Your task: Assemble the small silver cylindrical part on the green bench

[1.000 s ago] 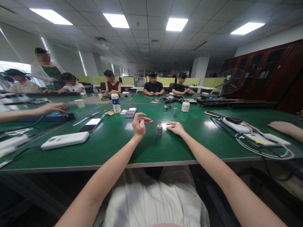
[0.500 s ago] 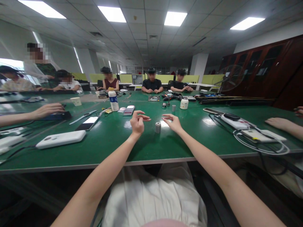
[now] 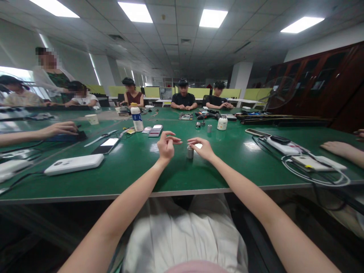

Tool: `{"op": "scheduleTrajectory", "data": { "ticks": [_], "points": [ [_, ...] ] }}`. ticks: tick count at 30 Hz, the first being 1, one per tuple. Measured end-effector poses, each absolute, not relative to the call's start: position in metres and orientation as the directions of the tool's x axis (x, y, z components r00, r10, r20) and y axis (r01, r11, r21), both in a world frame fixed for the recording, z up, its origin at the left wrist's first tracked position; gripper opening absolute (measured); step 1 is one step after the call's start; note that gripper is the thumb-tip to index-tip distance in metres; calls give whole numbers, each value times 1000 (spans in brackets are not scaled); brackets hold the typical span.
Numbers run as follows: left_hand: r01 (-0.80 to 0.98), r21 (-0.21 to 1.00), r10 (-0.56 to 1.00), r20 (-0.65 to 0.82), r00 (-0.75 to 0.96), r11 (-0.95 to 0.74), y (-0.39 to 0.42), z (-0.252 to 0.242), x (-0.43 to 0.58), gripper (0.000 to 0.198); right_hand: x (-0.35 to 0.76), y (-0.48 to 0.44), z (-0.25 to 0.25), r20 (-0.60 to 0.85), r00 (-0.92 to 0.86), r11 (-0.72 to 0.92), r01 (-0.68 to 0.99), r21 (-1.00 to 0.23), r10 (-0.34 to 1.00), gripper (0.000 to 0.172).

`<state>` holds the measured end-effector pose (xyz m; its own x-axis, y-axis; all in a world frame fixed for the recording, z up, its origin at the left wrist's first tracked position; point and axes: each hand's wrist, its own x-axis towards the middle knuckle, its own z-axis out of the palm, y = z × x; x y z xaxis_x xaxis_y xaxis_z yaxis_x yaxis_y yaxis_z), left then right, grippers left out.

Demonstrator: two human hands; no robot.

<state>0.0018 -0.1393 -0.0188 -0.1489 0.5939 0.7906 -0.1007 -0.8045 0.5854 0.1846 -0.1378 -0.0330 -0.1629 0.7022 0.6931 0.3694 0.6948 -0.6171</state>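
Note:
A small grey metal cylinder stands upright on the green table in front of me, between my hands. My right hand is at its upper right, with thumb and fingers curved toward each other and the tips over its top rim. Whether they touch the metal, I cannot tell. To the left of the cylinder hovers my left hand, fingers stretched out to the right, holding nothing and apart from the cylinder.
A second small cylinder and a white jar stand farther back. To the left are a bottle, a phone and a white power bank. Cables lie right. A co-worker's hand rests at far right.
My right hand has moved left, its fingertips now over the cylinder's top. My left hand has hardly moved, and the cylinder stands where it was.

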Motion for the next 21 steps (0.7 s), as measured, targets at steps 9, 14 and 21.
{"op": "scheduleTrajectory", "data": {
  "ticks": [9, 14, 21],
  "points": [
    [-124, 576, 589, 793, -155, -808, -140, -18, 3, 22, 189, -141, -29, 689, -13, 617, 459, -639, 724, 21],
    [-101, 595, 604, 784, -148, -797, -136, -21, 1, 22, 188, -140, -32, 667, -87, 638, 405, -655, 740, 28],
    [28, 677, 671, 734, -103, -736, -116, -31, -2, 23, 192, -123, -34, 646, -37, 612, 362, -703, 763, 30]
  ]
}}
